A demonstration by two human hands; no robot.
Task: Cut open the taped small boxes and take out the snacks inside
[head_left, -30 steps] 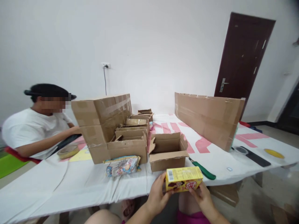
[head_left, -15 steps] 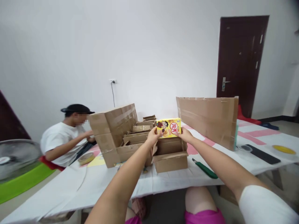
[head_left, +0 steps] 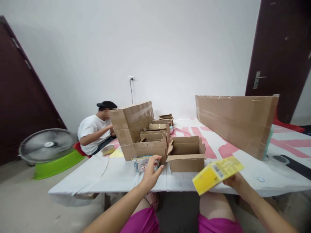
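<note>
Now right hand (head_left: 236, 182) pinches yellow box (head_left: 217, 174) over table (head_left: 119, 178) edge. Left hand (head_left: 150, 174) at bag (head_left: 139, 165), fingers spread; can't tell if touching. Probably reaching step; grabbing bag calls for closing fingers.

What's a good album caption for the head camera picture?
Yellow box in the right hand, left hand by a packet, open carton between.

At 4 o'clock, the yellow box (head_left: 217, 175) is blurred, its print illegible; it conceals part of the right hand (head_left: 236, 183). At 6, the left hand (head_left: 150, 175) obscures one end of the patterned packet (head_left: 140, 164). Past 3, the picture's edge truncates the black strip (head_left: 298, 168).
</note>
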